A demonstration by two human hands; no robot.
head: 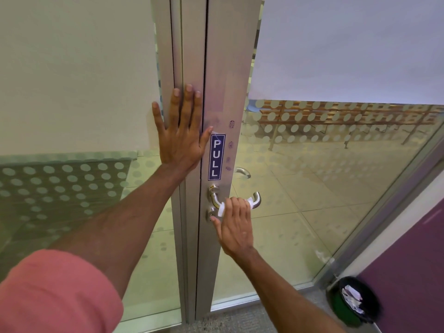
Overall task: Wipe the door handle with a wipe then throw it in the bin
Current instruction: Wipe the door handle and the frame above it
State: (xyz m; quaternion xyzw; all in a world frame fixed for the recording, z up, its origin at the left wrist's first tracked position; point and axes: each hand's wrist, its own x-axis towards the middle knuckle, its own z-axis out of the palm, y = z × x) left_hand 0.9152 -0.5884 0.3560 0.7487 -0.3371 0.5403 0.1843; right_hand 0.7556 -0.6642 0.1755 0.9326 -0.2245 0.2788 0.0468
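Observation:
A curved silver door handle (257, 199) sticks out from the metal door frame (223, 80) below a blue PULL sign (216, 156). My right hand (236, 224) wraps a white wipe (221, 210) around the middle of the handle; the wipe shows on both sides of my fingers. My left hand (182, 131) lies flat with fingers spread on the frame's left post, above the handle, holding nothing. A black bin (353, 301) with a green liner and crumpled white paper inside stands on the floor at the lower right.
The door is glass with frosted dots (312, 145). A keyhole (211, 214) sits just under the handle. A purple wall panel (413, 265) runs along the right edge next to the bin. Grey carpet lies at the door's foot.

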